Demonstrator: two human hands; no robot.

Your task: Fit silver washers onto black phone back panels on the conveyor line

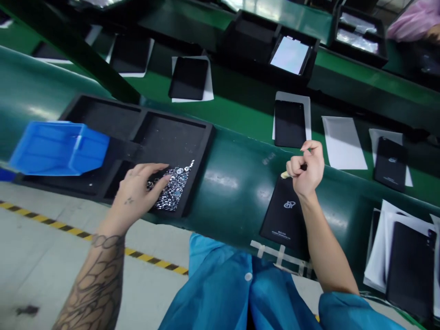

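My left hand [139,185] reaches over the black divided tray, thumb and fingers apart, beside a heap of small shiny metallic pieces [174,190]. Some fingertips are hidden behind the hand. My right hand [307,170] is raised above the top end of a black tablet-like panel [283,215], its fingers curled and pinched together. Whatever the pinch may hold is too small to make out. A pale yellow cover [285,174] shows at one fingertip of that hand. The panel lies with its printed logo up on the green bench.
A blue bin [62,149] sits on the left of the black tray [206,137]. Beyond the bench, black panels [189,78] lie on white sheets along a green belt [237,114]. Stacked panels and sleeves [409,256] stand at right. A person's pink sleeve [415,20] shows top right.
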